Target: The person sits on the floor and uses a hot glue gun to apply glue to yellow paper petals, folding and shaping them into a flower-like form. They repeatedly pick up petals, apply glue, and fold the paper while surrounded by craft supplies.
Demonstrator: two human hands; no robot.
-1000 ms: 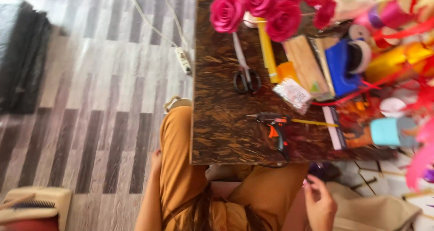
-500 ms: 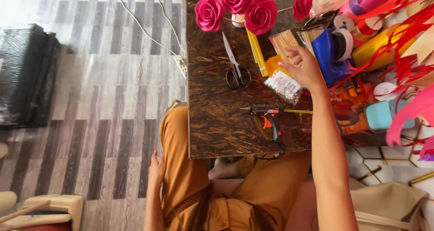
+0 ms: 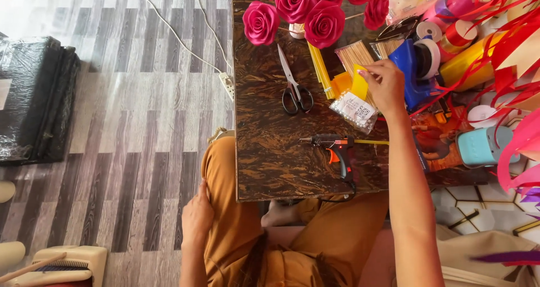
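My right hand (image 3: 387, 86) reaches over the dark marbled table (image 3: 270, 157) and pinches a small yellow paper piece (image 3: 360, 84) between its fingertips. Just beneath it lies a clear bag of small beads (image 3: 355, 110), with more yellow and orange paper pieces (image 3: 340, 84) beside it. Scissors (image 3: 292, 89) lie to the left of the hand. A black and orange glue gun (image 3: 338, 150) rests nearer to me. My left hand (image 3: 197, 214) lies flat on my left thigh, holding nothing.
Pink paper roses (image 3: 306, 8) stand at the far table edge. Yellow strips (image 3: 319, 68), wooden sticks (image 3: 354, 53), a blue tape dispenser (image 3: 413, 73), tape rolls, red ribbons and a teal cup (image 3: 478, 146) crowd the right. A power strip (image 3: 226, 84) and black bag (image 3: 34, 96) lie on the floor.
My right hand rose from my lap to the table and now holds the yellow paper piece lifted off the pile. My left hand stayed on my thigh.
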